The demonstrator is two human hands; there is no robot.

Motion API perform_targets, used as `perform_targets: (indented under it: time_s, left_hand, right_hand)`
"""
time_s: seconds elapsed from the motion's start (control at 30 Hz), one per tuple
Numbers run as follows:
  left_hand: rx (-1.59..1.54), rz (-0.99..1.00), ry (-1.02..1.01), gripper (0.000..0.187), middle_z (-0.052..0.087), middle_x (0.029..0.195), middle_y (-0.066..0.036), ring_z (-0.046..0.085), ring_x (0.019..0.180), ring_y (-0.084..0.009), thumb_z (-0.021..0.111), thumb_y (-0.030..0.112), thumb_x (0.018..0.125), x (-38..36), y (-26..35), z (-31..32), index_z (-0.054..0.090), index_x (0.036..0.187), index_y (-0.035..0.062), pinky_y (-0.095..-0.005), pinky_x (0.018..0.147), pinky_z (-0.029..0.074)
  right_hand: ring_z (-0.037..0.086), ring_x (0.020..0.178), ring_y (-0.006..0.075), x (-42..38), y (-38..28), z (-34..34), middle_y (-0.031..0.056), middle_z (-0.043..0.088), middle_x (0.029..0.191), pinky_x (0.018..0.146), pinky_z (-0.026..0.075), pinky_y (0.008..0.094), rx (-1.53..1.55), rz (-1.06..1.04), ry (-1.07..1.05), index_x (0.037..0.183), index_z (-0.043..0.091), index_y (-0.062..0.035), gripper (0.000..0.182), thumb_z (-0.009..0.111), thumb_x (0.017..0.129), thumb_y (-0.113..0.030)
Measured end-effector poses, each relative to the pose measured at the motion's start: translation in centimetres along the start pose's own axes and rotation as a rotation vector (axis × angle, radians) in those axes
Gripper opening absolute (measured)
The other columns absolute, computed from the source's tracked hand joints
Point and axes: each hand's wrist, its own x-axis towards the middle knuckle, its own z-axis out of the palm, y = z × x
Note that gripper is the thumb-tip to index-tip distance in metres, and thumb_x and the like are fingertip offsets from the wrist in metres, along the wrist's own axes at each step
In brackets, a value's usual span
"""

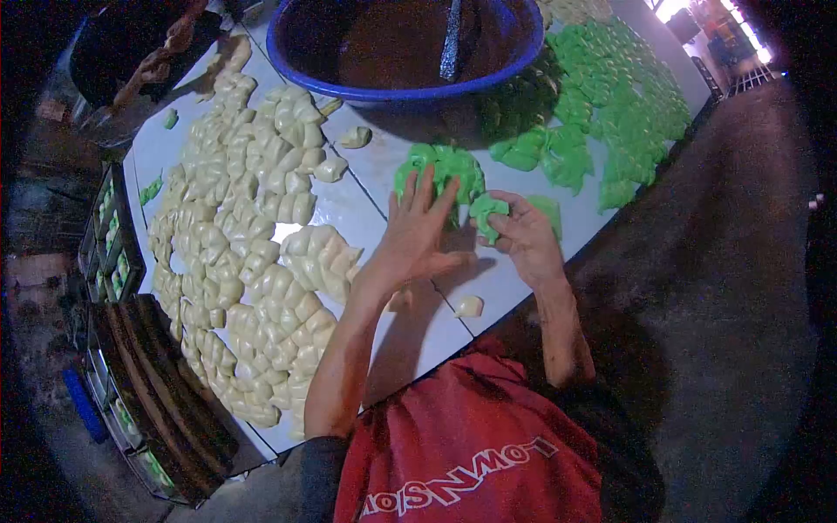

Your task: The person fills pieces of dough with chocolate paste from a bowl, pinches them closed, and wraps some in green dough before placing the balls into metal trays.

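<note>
My left hand [423, 235] is spread out, its fingertips resting on a clump of green dough pieces [449, 166] on the white tiled table [370, 148]. Beside it, my right hand [530, 240] pinches a green dough piece [486, 213] between thumb and fingers. Just behind the right hand lies a flat green piece [547, 212], partly covered by it. A small cream dough piece [469, 306] sits near the table's front edge. Many cream dough pieces [248, 288] cover the table left of my left hand.
A large blue basin [397, 90] with brown contents and a long handle [451, 44] stands at the back. More green dough pieces [623, 109] spread over the right side. Trays [112, 231] with green and pale pieces stand off the left edge, near a dark brown ridged stack [166, 392].
</note>
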Motion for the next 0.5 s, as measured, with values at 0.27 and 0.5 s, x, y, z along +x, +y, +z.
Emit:
perform_targets:
  time_s: [0.27, 0.5]
  left_hand:
    - [-0.619, -0.368, -0.067, 0.050, 0.071, 0.101, -0.017, 0.070, 0.090, -0.0232, 0.070, 0.024, 0.084, -0.1, 1.1, -1.7, 0.058, 0.127, 0.0035, -0.0334, 0.079, 0.052]
    - [-0.602, -0.065, 0.433, 0.085, 0.057, 0.130, -0.024, 0.055, 0.122, -0.0324, 0.066, 0.023, 0.087, 0.7, 3.1, -1.8, 0.016, 0.153, 0.0066, -0.0371, 0.101, 0.042]
  right_hand:
    - [0.062, 0.084, 0.0118, 0.5, 0.4, 2.1, 0.0087, 0.065, 0.099, 0.068, 0.052, 0.0243, -0.556, -0.209, 0.138, 0.108, 0.060, -0.0022, 0.028, 0.072, 0.084, -0.012]
    - [0.058, 0.100, 0.0139, 0.3, -2.0, 5.9, 0.0072, 0.061, 0.107, 0.088, 0.047, 0.0276, -0.187, -0.306, -0.013, 0.114, 0.053, -0.0003, 0.032, 0.065, 0.085, -0.001]
